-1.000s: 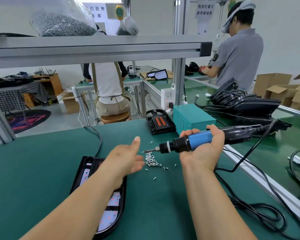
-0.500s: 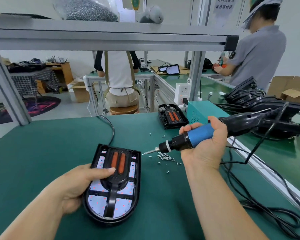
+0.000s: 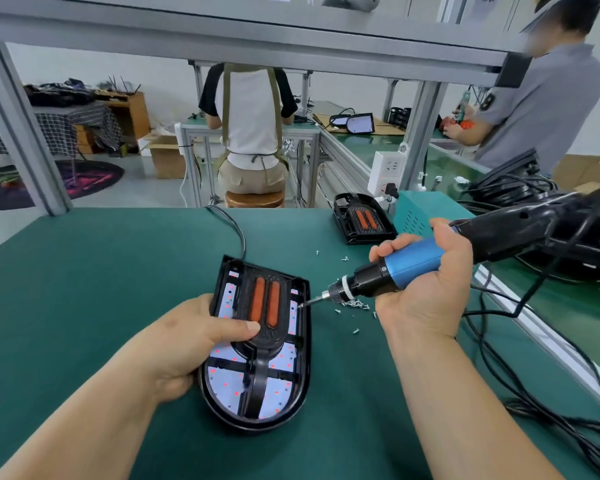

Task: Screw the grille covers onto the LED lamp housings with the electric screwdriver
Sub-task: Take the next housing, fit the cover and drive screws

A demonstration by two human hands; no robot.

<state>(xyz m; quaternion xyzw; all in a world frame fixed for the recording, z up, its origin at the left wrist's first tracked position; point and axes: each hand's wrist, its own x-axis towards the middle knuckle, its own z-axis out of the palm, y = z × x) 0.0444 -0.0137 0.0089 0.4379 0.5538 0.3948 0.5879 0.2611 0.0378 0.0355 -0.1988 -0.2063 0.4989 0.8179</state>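
The LED lamp housing [image 3: 305, 362] lay flat near the centre of the green bench [image 3: 84, 289], with the grille cover [image 3: 264, 303] seated in it. The left hand [image 3: 187, 337] gripped the housing at its left edge, with the thumb pressed across the cover just below the two orange bars. The right hand [image 3: 426, 292] held the electric screwdriver [image 3: 413, 263], its fingers [image 3: 392, 245] curled fully round the blue grip and the tool tilted down to the left. The bit tip met the housing's right side, beside the cover. Loose screws [image 3: 355, 304] lay just right of the housing. A second housing [image 3: 362, 220] sat at the bench's far edge.
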